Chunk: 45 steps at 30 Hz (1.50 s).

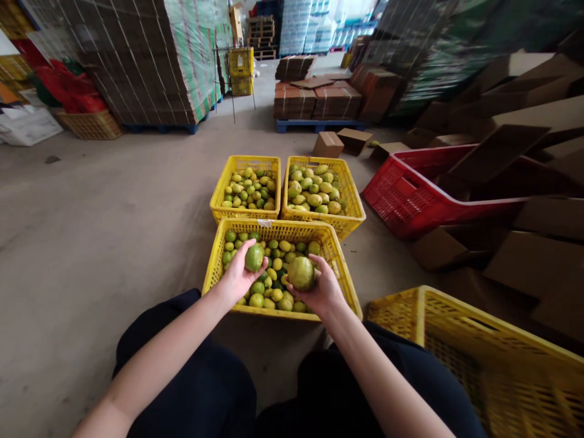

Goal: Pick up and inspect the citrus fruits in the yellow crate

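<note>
Over the near yellow crate (347, 274), my left hand (238, 275) is closed round a smooth, rounded green fruit (254, 258). My right hand (325, 291) holds a larger yellow-green fruit (301, 274), its fingers curled under and beside it. Below both hands lie many loose green and yellow fruits (276, 295), round to oval; their exact kind I cannot tell. Two more yellow crates stand just beyond: the left crate (222, 212) has small green and yellow fruits, the right crate (354, 213) larger oval ones.
At my right stand a yellow crate (456, 310) and a red crate (401, 207) amid open cardboard boxes (524, 261). Flattened cartons (314, 100) are stacked on a blue pallet (301, 126) ahead. Tall wrapped stacks (137, 61) rise at the back left. Concrete floor (114, 213) extends leftward.
</note>
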Tool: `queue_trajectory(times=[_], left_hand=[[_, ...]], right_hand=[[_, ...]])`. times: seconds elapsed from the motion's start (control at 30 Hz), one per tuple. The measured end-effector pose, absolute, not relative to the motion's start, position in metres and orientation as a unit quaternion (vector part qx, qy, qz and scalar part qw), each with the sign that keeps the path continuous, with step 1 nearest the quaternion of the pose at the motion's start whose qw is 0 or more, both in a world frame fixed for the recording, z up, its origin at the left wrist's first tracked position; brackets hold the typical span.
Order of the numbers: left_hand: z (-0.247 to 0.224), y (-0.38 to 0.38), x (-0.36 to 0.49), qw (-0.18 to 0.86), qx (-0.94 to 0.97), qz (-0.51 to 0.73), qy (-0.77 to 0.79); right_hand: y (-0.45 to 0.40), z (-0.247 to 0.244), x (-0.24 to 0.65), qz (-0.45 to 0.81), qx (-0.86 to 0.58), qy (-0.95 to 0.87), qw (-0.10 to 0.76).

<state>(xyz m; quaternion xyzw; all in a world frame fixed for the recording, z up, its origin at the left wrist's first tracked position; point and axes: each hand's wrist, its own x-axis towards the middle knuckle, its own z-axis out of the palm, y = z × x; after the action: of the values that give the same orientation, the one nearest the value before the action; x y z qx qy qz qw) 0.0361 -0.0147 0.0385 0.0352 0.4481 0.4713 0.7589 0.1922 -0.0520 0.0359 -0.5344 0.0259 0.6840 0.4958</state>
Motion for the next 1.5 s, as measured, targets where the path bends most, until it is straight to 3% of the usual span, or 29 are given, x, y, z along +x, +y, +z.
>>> queue_trajectory(times=[0.2, 0.5, 0.73, 1.1, 1.33, 1.5], left_hand=[[0.033, -0.013, 0.033, 0.777, 0.038, 0.436, 0.452], [0.033, -0.013, 0.033, 0.799, 0.062, 0.426, 0.42], [0.037, -0.014, 0.033, 0.812, 0.003, 0.412, 0.412], [0.035, -0.012, 0.035, 0.757, 0.05, 0.467, 0.454], [0.032, -0.015, 0.035, 0.827, 0.046, 0.38, 0.411], [0.033, -0.016, 0.035, 0.827, 0.044, 0.391, 0.401]], right_hand=[[-0.053, 0.031, 0.19, 0.722, -0.509, 0.017, 0.468], [-0.053, 0.035, 0.186, 0.665, -0.561, -0.004, 0.493], [-0.056, 0.041, 0.188, 0.734, -0.479, -0.021, 0.481], [-0.057, 0.038, 0.185, 0.744, -0.458, -0.023, 0.486], [-0.054, 0.038, 0.187, 0.747, -0.48, -0.012, 0.459], [-0.054, 0.035, 0.186, 0.74, -0.474, -0.001, 0.478]])
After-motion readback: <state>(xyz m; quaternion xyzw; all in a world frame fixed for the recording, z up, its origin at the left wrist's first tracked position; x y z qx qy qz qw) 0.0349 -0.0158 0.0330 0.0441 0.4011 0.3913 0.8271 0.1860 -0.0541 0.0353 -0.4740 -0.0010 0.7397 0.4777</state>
